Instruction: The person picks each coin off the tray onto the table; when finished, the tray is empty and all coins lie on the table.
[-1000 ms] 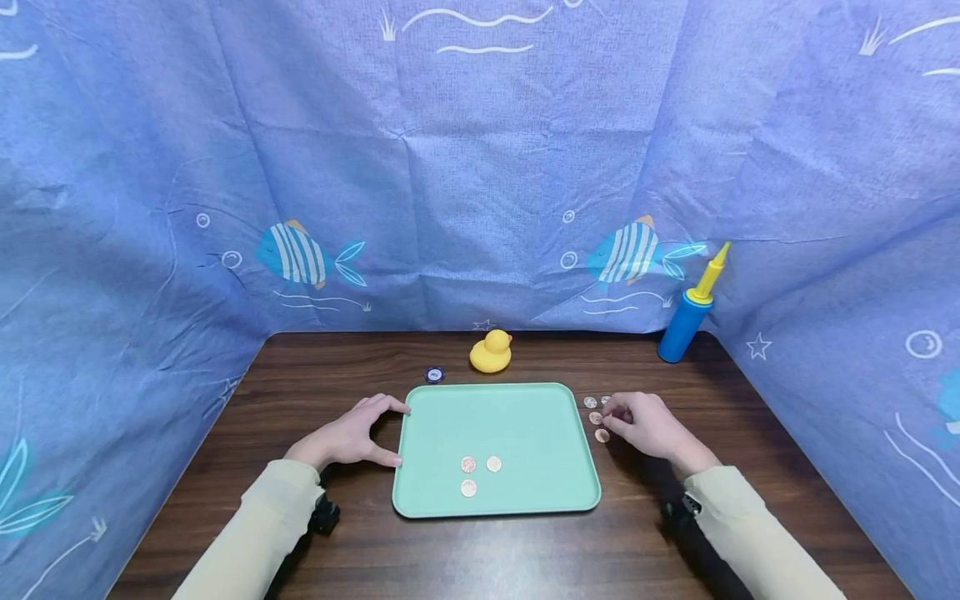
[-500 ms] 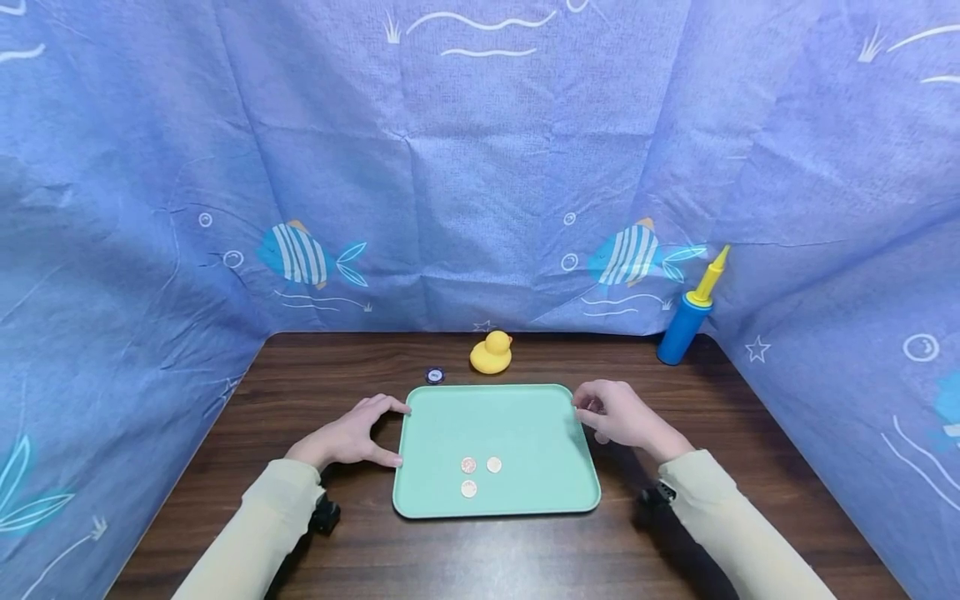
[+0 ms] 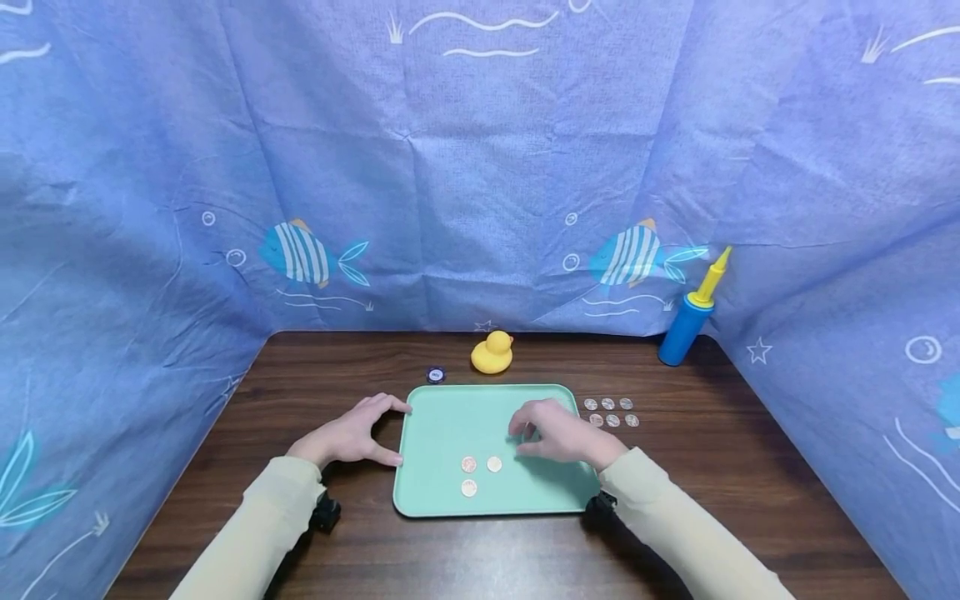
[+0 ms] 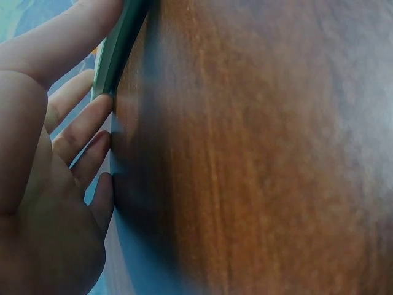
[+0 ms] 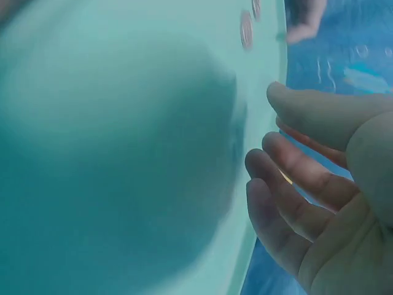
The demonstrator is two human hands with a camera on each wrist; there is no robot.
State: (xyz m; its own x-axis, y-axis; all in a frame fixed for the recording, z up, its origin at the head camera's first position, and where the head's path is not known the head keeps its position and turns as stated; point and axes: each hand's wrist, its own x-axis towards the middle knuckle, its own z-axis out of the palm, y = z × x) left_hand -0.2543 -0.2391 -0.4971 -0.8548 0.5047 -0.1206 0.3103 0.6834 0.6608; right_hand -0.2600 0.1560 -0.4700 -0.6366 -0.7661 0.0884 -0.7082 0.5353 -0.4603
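- Since a second ago the right hand (image 3: pixel 558 435) has left the loose coins (image 3: pixel 611 412) near the desk's right edge and come over the green tray (image 3: pixel 450 417), uncovering those coins, which lie in two short rows just beside the tray's right rim.
- From the head camera the whole layout reads: the tray sits mid-desk toward the near edge, with three coins (image 3: pixel 476 472) lying flat on it, close together.
- Only the right wrist camera looks under that hand: the fingers (image 5: pixel 295 166) are loosely curled above the tray floor (very blurred), and two of the tray's coins show beyond them at the top. Whether a coin is pinched I cannot tell.
- The left hand (image 3: pixel 348 433) is spread in a relaxed arch against the tray's left rim; thumb and forefinger touch the rim.
- The left wrist camera confirms it: fingertips (image 4: pixel 101 107) lie against the tray's thin edge, with the brown desk (image 4: pixel 258 153) filling the rest.
- Along the far edge stand a yellow duck (image 3: pixel 492 352), a small dark chip (image 3: pixel 435 375) and, in the right corner, a blue pump (image 3: pixel 688 317).
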